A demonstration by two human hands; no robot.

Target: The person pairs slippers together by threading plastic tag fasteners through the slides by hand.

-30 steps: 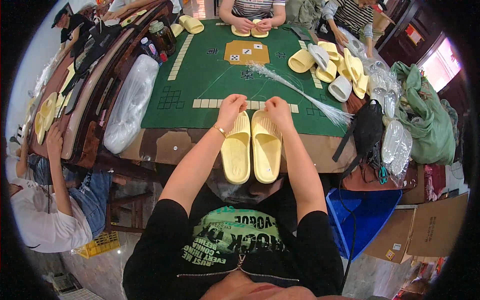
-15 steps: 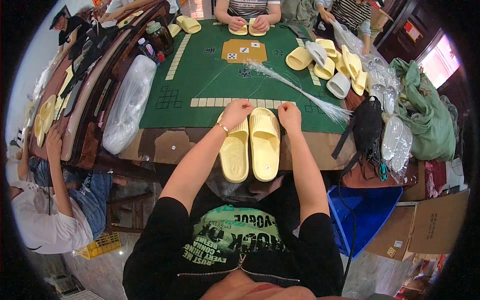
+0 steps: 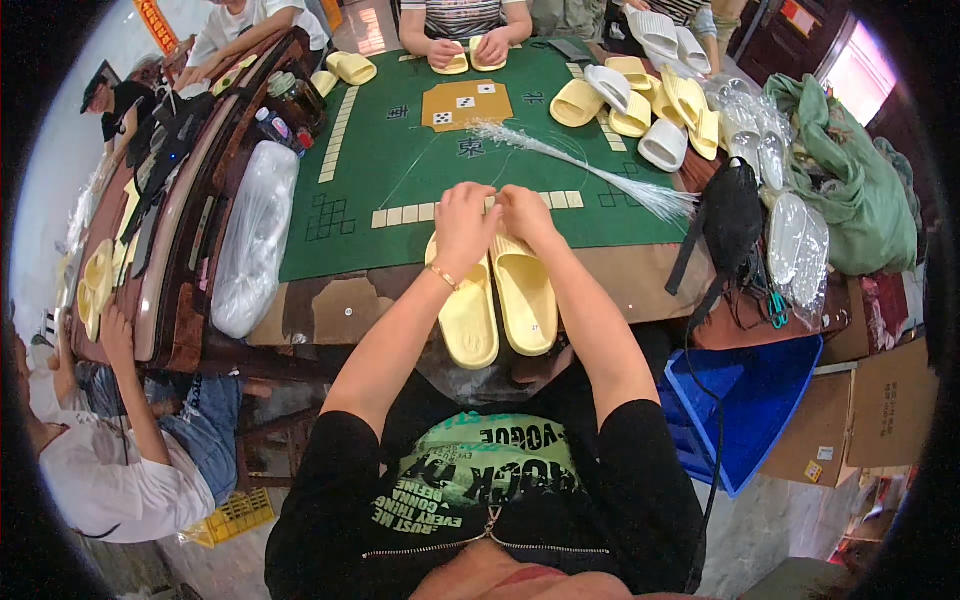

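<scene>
A pair of pale yellow slide slippers lies side by side at the near table edge, heels toward me: a left slipper (image 3: 468, 325) and a right slipper (image 3: 527, 300). Over their toe ends my two hands almost meet. My left hand (image 3: 465, 228) is closed, its fingers bent in by the left slipper's strap. Closed too, my right hand (image 3: 522, 212) pinches just beside it above the right slipper. Whatever the fingertips hold is too small or hidden to make out. Beyond my hands, a bundle of thin white plastic strands (image 3: 610, 178) is spread across the green mat (image 3: 345, 240).
Yellow and white slippers are heaped at the far right (image 3: 631, 113). A black bag (image 3: 728, 215) and plastic-wrapped slippers (image 3: 797, 250) lie at the right edge. A clear plastic bundle (image 3: 255, 240) stands left. Below right is a blue bin (image 3: 740, 415). Other people work around the table.
My right hand has moved left, from beside the right slipper to meet my left hand over the toe ends. The view has shifted slightly. At far right, a person's hand now holds up white slippers.
</scene>
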